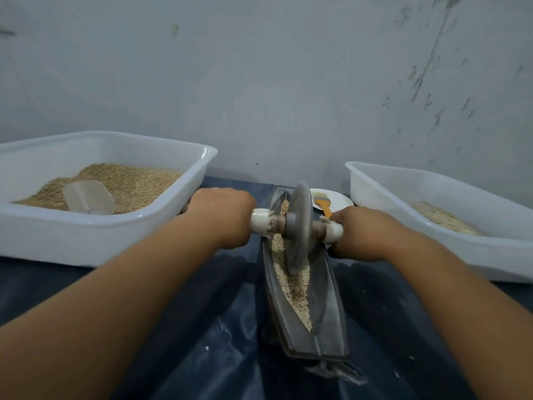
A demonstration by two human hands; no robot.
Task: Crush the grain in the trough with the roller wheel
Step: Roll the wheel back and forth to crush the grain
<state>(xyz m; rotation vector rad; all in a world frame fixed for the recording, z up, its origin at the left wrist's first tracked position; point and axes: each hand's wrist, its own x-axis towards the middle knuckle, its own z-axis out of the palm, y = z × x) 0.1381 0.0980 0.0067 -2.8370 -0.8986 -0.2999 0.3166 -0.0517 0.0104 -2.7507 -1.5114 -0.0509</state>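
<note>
No readable writing; left hand [220,216] and right hand [362,233] each grip a roller wheel [298,226] handle; wheel stands in grey trough [326,313] on grain [297,287]; left tub [95,226] holds grain and scoop [88,197]; right tub [490,249] some crushed grain.

No readable text, label or number shows anywhere.

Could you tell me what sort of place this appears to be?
Probably a makeshift grain-grinding workstation: a long grey metal trough with a roller wheel, a white plastic tub of grain, and dark plastic sheeting against a bare wall.
</note>
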